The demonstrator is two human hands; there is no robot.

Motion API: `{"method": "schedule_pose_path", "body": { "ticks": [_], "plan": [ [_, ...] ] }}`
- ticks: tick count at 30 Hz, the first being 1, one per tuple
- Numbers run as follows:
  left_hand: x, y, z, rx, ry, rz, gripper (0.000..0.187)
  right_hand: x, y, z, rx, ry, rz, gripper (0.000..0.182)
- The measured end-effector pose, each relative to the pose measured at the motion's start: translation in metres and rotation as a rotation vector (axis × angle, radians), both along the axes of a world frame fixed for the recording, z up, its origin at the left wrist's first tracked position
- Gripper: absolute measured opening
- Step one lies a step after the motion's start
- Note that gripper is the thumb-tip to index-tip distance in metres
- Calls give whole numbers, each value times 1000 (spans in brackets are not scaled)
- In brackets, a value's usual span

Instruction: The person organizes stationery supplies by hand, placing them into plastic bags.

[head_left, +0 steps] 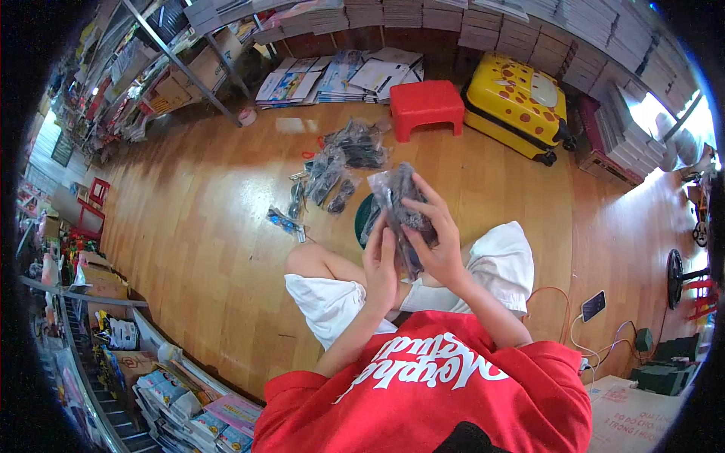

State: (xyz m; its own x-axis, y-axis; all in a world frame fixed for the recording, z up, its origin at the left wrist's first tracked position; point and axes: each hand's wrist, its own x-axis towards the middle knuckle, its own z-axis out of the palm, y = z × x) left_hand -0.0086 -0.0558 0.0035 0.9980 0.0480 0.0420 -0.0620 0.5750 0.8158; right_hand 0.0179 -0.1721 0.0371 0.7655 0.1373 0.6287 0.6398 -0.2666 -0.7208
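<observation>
My right hand (440,240) is wrapped round a dark grey item in a clear plastic bag (404,198), held up above my crossed legs. From the other side, my left hand (382,263) grips the lower left part of the same bag. What exactly is inside cannot be made out. Partly hidden behind my hands is a round dark green thing (364,219). Beyond it on the floor lies a pile of dark items in clear bags (355,145). Nearer are bagged sunglasses (342,198), and a pair with blue lenses (284,221) lies to the left.
A red plastic stool (427,104) and a yellow giraffe-patterned suitcase (517,106) stand ahead. Stacked magazines (340,78) lie at the back. Shelves with goods line the left side. A phone (593,306) with a cable and a cardboard box (630,415) are on the right.
</observation>
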Motion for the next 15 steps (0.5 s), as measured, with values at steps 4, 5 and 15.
{"method": "schedule_pose_path", "body": {
  "ticks": [4,5,15],
  "plan": [
    [4,0,8,-27,39,126,39,-16,12,-19,118,-48,194,58],
    [6,1,4,-79,35,144,36,-28,16,-25,60,-64,242,61],
    [-16,-8,-14,-121,248,0,34,-15,15,10,-98,8,12,61]
  ]
}}
